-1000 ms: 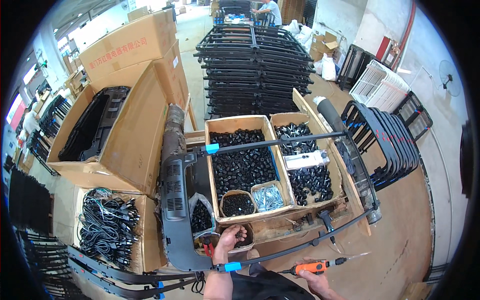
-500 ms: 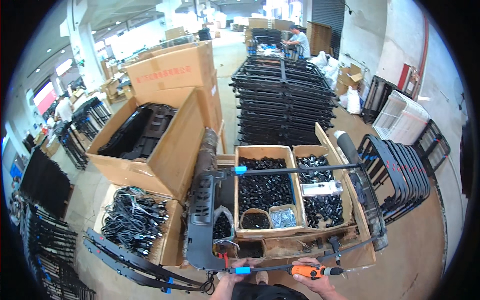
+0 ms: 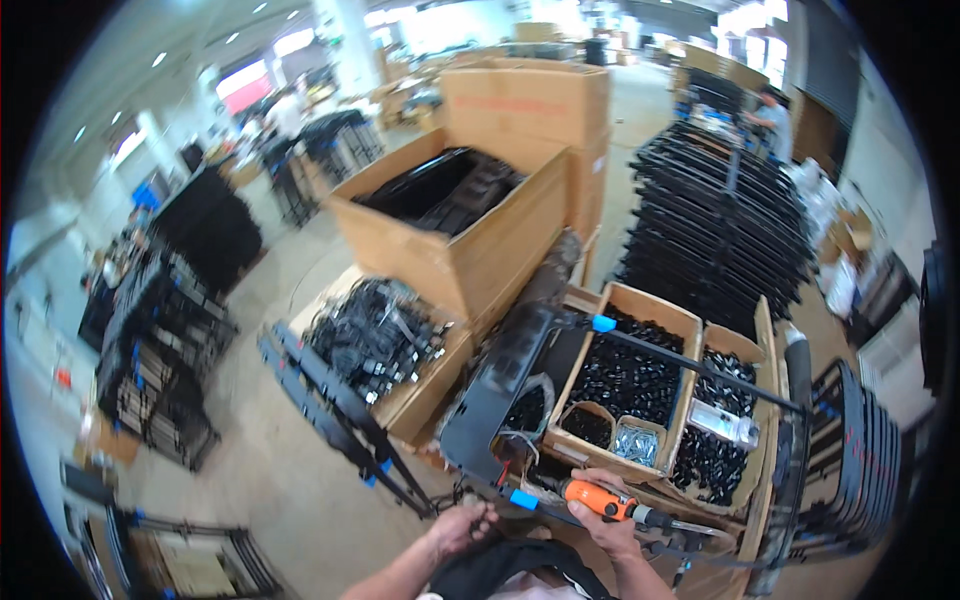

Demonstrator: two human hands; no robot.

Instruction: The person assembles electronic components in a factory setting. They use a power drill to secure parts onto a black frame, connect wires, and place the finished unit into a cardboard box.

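Observation:
My right hand [image 3: 612,532] grips an orange electric screwdriver [image 3: 597,498] with a long bit pointing right. My left hand [image 3: 466,524] is closed, fingers curled together just left of the frame; whether anything small is in them I cannot make out. A thin black cable [image 3: 447,497] hangs beside its fingertips. Before me lies a black rectangular frame with a wide black housing [image 3: 470,430] on its left side. One blue clip [image 3: 523,499] sits on its near bar, between my hands. Another blue clip [image 3: 603,323] is on the far bar.
Cardboard bins of black parts [image 3: 640,375] and a small box of silver screws [image 3: 637,443] stand under the frame. Left are a carton of cables [image 3: 375,340], dark curved bars [image 3: 330,410] and a large open carton [image 3: 500,262]. Stacked black frames [image 3: 715,225] rise behind; a person [image 3: 772,122] is beyond.
The view has swung left, so the bench now appears further right and tilted. My left hand has come off the near bar and moved left. The screwdriver is still in my right hand.

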